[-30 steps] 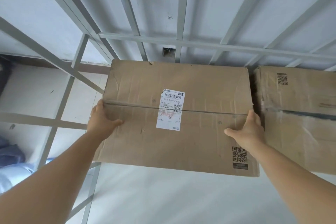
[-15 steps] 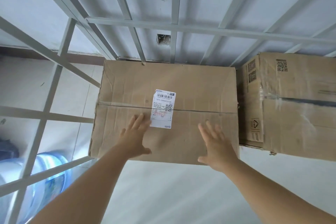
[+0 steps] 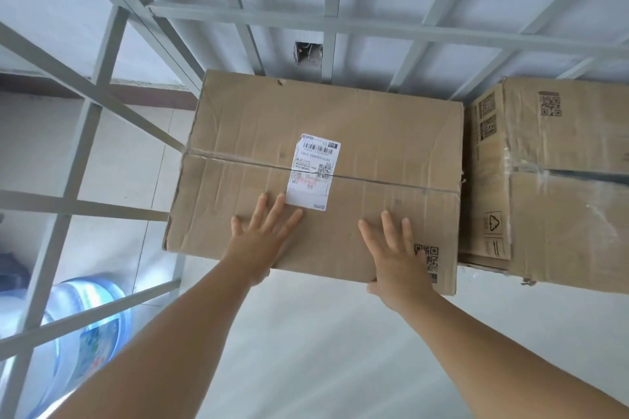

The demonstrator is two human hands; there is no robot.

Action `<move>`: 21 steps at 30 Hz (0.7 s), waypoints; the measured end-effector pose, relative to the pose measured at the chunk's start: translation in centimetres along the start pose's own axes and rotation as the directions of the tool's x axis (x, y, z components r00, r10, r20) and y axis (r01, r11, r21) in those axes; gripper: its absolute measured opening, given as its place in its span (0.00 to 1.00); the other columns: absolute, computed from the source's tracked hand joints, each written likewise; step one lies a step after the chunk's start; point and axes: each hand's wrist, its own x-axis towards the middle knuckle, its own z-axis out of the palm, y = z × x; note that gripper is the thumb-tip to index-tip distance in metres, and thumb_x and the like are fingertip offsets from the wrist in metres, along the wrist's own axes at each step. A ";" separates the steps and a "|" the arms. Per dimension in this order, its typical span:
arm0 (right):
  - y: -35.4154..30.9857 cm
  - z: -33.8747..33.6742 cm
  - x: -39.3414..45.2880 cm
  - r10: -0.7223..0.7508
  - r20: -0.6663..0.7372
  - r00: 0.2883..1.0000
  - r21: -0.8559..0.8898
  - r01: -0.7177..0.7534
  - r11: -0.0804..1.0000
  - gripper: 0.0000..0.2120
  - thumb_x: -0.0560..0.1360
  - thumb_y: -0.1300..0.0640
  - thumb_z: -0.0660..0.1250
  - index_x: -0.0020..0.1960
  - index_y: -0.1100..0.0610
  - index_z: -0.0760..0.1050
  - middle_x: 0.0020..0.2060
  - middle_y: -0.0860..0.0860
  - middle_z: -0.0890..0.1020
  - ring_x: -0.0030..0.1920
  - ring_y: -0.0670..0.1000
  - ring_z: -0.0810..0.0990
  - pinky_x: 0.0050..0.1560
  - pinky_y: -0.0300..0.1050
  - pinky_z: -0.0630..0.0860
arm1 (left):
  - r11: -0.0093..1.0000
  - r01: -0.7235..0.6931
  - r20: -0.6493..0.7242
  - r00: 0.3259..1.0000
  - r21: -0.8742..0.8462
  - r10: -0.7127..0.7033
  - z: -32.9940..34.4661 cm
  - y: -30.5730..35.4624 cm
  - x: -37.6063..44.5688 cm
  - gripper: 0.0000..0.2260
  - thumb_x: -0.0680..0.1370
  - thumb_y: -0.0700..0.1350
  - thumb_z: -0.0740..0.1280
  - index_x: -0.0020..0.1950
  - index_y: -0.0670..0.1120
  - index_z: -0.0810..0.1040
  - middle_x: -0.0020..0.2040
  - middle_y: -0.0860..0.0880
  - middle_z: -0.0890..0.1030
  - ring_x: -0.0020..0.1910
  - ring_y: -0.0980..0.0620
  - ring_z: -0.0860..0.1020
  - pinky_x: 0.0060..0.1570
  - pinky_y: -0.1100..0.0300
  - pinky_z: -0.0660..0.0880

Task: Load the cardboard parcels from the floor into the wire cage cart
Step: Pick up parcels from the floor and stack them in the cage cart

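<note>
- Head view shows the wire cage cart (image 3: pixel 401 25) as the biggest thing in sight: grey bars stand along its far side and left side, and its pale floor runs under both forearms.
- Two cardboard parcels sit on that floor against the far bars. The labelled parcel (image 3: pixel 357 153) is at the middle, and a second parcel (image 3: pixel 561 187) stands just beside it on the right, with a thin dark gap between them.
- By its look the labelled parcel is stiff but worn. Its top is creased and dented, and a taped seam runs across it, so it would likely give under hard pressure in the middle. Its weight cannot be judged from this view.
- Opposite side edges or bottom corners would be the sound places to take hold, not the tape or the shipping label (image 3: pixel 315 171).
- A blue water bottle (image 3: pixel 86 333) lies outside the cart, seen through the left bars.
- Left hand (image 3: pixel 262 235) lies flat on the parcel's top near its front edge, fingers straight and fanned apart, fingertips just short of the label.
- Right hand (image 3: pixel 394 255) also lies flat on the top, fingers spread and the thumb at the front edge, gripping nothing.
</note>
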 end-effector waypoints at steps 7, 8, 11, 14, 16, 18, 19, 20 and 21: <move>1.0 -1.3 1.2 0.012 0.006 1.000 0.010 -0.012 1.000 0.52 0.73 0.54 0.73 0.77 0.38 0.35 0.76 0.46 0.30 0.77 0.59 0.32 0.69 0.61 0.64 | 0.998 0.000 0.024 1.000 -0.056 0.002 -0.8 0.4 0.9 0.53 0.73 0.47 0.73 0.76 0.56 0.31 0.75 0.48 0.27 0.76 0.41 0.32 0.68 0.36 0.59; 0.9 -1.4 1.1 0.010 0.008 1.000 0.007 -0.010 1.000 0.52 0.73 0.54 0.73 0.77 0.38 0.35 0.76 0.46 0.30 0.77 0.59 0.32 0.68 0.60 0.64 | 0.998 -0.003 0.026 1.000 -0.065 0.005 -1.0 0.4 0.9 0.52 0.73 0.48 0.73 0.77 0.56 0.32 0.76 0.48 0.27 0.76 0.41 0.32 0.69 0.37 0.59; 0.7 -2.1 0.7 0.017 0.039 0.999 0.004 -0.017 1.000 0.50 0.74 0.54 0.71 0.78 0.41 0.35 0.76 0.47 0.30 0.77 0.57 0.33 0.70 0.59 0.62 | 0.990 -0.001 0.025 1.000 -0.140 0.005 -1.5 0.5 0.4 0.49 0.74 0.52 0.72 0.78 0.55 0.34 0.77 0.49 0.30 0.77 0.43 0.34 0.71 0.39 0.58; 0.8 -3.4 -0.1 0.014 0.026 1.000 -0.009 -0.014 1.000 0.49 0.76 0.48 0.69 0.78 0.46 0.33 0.78 0.48 0.34 0.78 0.55 0.36 0.74 0.58 0.55 | 0.959 0.036 -0.015 0.999 -0.282 -0.042 -2.4 1.3 -0.9 0.45 0.77 0.53 0.68 0.78 0.53 0.37 0.79 0.50 0.36 0.78 0.45 0.38 0.74 0.43 0.52; 0.7 -4.7 -1.3 -0.003 -0.021 1.000 0.014 0.003 1.000 0.47 0.76 0.46 0.68 0.79 0.49 0.35 0.79 0.49 0.41 0.79 0.54 0.41 0.76 0.54 0.51 | 0.932 0.048 -0.074 0.994 -0.360 -0.080 -3.5 2.0 -2.3 0.42 0.78 0.54 0.66 0.79 0.51 0.39 0.80 0.48 0.43 0.79 0.45 0.42 0.75 0.48 0.51; 0.5 -6.1 -2.9 -0.006 -0.050 0.999 0.054 0.009 0.999 0.45 0.77 0.45 0.67 0.80 0.51 0.38 0.79 0.50 0.47 0.79 0.53 0.46 0.77 0.51 0.50 | 0.907 0.049 -0.119 0.987 -0.419 -0.108 -4.9 2.6 -4.0 0.40 0.78 0.55 0.65 0.79 0.49 0.42 0.79 0.48 0.50 0.79 0.46 0.47 0.75 0.50 0.53; 0.4 -6.9 -4.0 -0.005 -0.064 0.998 0.073 0.009 0.997 0.44 0.77 0.45 0.66 0.80 0.52 0.40 0.79 0.51 0.49 0.79 0.53 0.48 0.77 0.50 0.50 | 0.888 0.053 -0.135 0.983 -0.457 -0.128 -5.8 2.9 -5.0 0.39 0.78 0.55 0.65 0.80 0.49 0.43 0.79 0.48 0.53 0.78 0.47 0.50 0.75 0.51 0.54; 0.2 -7.8 -5.3 -0.003 -0.078 0.997 0.094 0.010 0.995 0.43 0.77 0.45 0.66 0.80 0.52 0.41 0.79 0.51 0.50 0.78 0.53 0.49 0.77 0.49 0.50 | 0.862 0.060 -0.147 0.977 -0.503 -0.154 -6.8 3.1 -6.3 0.39 0.78 0.55 0.66 0.80 0.49 0.45 0.78 0.48 0.55 0.78 0.47 0.53 0.74 0.52 0.56; 0.0 -8.7 -6.6 0.000 -0.091 0.996 0.120 0.011 0.993 0.43 0.77 0.44 0.66 0.80 0.52 0.42 0.79 0.51 0.51 0.78 0.53 0.50 0.77 0.48 0.50 | 0.830 0.068 -0.157 0.970 -0.554 -0.184 -7.8 3.4 -7.6 0.38 0.78 0.55 0.66 0.80 0.49 0.47 0.77 0.49 0.57 0.77 0.48 0.56 0.73 0.52 0.58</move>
